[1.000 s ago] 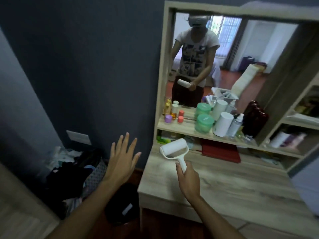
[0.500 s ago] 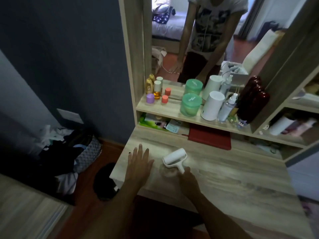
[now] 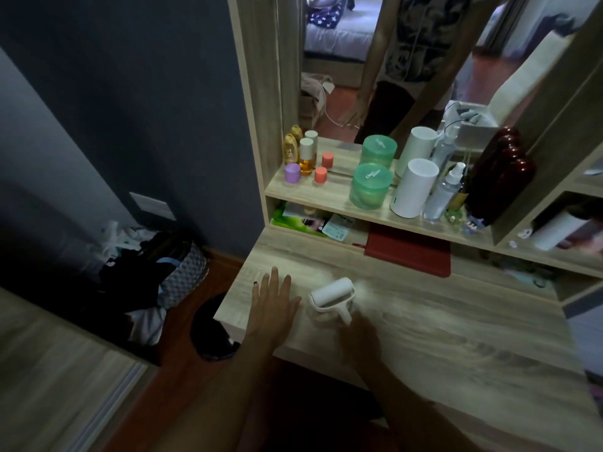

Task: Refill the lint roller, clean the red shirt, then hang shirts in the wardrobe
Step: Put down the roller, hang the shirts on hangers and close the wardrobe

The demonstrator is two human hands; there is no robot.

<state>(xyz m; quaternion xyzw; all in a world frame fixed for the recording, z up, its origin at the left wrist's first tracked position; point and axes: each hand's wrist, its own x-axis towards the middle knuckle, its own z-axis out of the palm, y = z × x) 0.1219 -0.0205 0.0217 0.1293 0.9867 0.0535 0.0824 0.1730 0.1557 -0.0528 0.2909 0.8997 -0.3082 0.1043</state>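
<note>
The right hand [image 3: 357, 334] is gripping the handle of the white lint roller [image 3: 332, 296], whose drum is resting on the wooden bench [image 3: 456, 327]; the left hand [image 3: 274, 303] is lying flat and empty just beside it. This looks like the refill step, and next the left hand probably needs to steady the drum.

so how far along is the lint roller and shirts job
Early. The lint roller carries a full white roll, so the refill looks done. The right hand holds its handle on the dressing table; the left hand lies flat beside it. No red shirt or wardrobe is in view: cleaning and hanging remain.
</note>
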